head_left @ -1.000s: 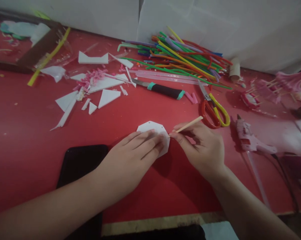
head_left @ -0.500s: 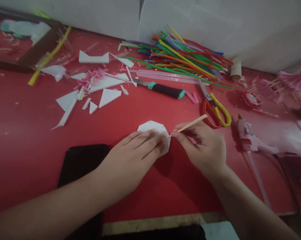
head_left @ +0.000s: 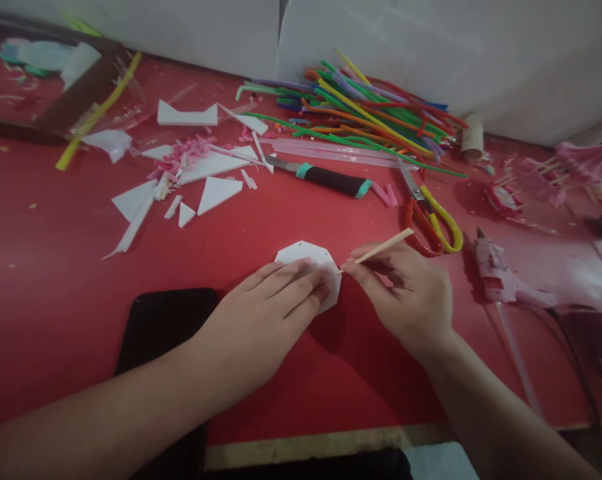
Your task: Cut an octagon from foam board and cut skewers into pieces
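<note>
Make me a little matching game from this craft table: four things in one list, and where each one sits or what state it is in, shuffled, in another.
Things
1. white octagonal foam piece
2. thin wooden stick
3. scissors with red and yellow handles
4. black flat phone

Places or states
A. lying loose on the red table, past the right hand
B. pinched in the right hand's fingertips
C. partly under the left forearm
D. pressed flat under the left hand

Pairs: 1-D, 2-B, 3-A, 4-C
</note>
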Available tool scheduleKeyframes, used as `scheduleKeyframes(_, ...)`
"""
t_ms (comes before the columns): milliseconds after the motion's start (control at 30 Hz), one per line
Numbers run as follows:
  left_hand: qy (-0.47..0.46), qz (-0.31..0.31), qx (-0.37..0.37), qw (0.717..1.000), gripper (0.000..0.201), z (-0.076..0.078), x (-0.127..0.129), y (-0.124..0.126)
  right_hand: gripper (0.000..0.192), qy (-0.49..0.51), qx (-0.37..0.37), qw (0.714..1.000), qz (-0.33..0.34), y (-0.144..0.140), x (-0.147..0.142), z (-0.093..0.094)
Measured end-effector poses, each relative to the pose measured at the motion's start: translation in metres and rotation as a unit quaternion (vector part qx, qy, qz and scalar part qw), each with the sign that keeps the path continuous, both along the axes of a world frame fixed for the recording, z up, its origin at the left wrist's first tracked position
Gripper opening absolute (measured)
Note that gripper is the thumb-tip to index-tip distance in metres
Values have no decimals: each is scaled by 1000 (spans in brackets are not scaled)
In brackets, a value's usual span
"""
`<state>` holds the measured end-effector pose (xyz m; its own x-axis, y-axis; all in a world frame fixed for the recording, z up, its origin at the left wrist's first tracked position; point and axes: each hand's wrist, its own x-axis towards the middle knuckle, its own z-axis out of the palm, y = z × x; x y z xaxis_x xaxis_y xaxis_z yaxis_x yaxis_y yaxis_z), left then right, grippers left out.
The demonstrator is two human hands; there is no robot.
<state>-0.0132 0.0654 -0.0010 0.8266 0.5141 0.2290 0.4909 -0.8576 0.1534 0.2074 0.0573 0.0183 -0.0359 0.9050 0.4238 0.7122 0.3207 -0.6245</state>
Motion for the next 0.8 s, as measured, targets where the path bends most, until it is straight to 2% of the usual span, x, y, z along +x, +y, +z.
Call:
scheduleKeyframes(567,8,5,6,1000,54,-1,1,-1,3,-10,12,1000,13,1,0,0)
scheduleKeyframes(800,3,8,5,1000,54,-1,1,0,5,-7,-7,1000,15,0,0,0)
